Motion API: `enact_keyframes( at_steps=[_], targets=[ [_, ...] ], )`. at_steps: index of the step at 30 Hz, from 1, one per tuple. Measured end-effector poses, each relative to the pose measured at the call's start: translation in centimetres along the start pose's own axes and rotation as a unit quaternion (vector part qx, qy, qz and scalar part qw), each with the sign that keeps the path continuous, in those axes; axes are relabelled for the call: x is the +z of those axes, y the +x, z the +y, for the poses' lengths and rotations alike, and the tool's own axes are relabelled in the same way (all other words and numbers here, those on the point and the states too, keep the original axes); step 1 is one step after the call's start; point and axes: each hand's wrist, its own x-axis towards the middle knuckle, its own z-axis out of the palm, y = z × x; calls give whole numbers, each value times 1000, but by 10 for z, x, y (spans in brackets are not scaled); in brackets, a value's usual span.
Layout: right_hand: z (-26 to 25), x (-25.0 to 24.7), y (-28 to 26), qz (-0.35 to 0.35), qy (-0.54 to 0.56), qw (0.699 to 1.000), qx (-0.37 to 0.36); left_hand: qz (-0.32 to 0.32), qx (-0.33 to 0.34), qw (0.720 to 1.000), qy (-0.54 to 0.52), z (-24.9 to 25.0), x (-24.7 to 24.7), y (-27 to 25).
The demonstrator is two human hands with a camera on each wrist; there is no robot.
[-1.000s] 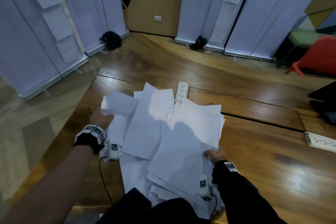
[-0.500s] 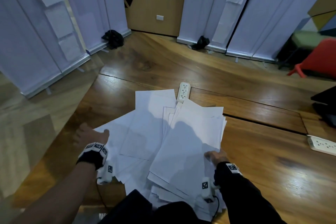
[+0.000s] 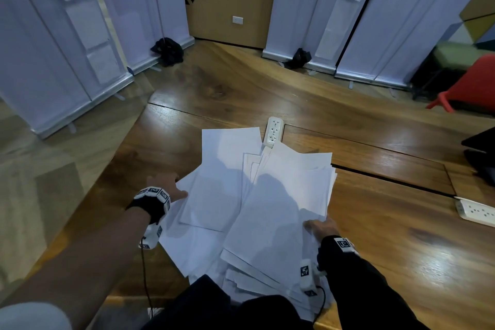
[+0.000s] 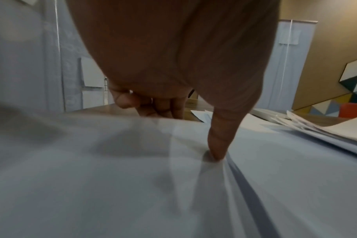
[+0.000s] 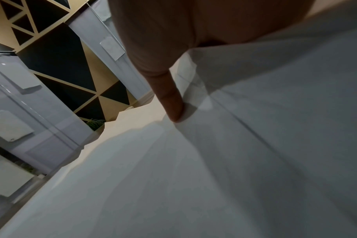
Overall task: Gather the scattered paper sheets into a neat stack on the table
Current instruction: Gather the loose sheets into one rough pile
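Left hand [image 3: 167, 186] pinches the left edge of the loose sheets [image 3: 222, 190], thumb on top. Right hand [image 3: 320, 225] grips the thicker pile [image 3: 284, 211] on the table [image 3: 401, 236]'s near side. Mid-gather; next, probably slide left sheets right, then square edges.

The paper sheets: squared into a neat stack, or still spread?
Still spread: the paper sheets fan out at differing angles with corners jutting; both hands rest at the pile's edges.

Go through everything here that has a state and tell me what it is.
Paper sheets: loosely overlapped, not squared.
Left hand: thumb on top of a sheet's left edge, fingers beyond it.
Right hand: thumb pressing the pile's right edge.
Power strip: near end under paper.
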Motion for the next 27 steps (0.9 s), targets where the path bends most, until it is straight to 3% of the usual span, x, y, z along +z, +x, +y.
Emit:
enact_keyframes(
  at_steps=[5, 12, 18, 21, 23, 27],
  targets=[
    [1, 1, 0, -9, 1, 1000, -4, -60, -14, 989, -134, 12, 7, -7],
    [1, 0, 1, -11, 3, 1000, 1, -102, 1, 966, -240, 36, 10, -20],
    [-1, 1, 1, -12, 5, 1000, -1, -58, -26, 948, -313, 10, 14, -15],
    [-1, 0, 0, -18, 8, 1000, 2, -70, -37, 938, -338, 14, 26, -20],
    [-1, -2, -1, -26, 9, 1000, 5, -62, -27, 948, -312, 21, 28, -24],
    [-2, -4, -3, -38, 13, 999, 5, 58, 24, 967, -248, 25, -18, -23]
  ],
)
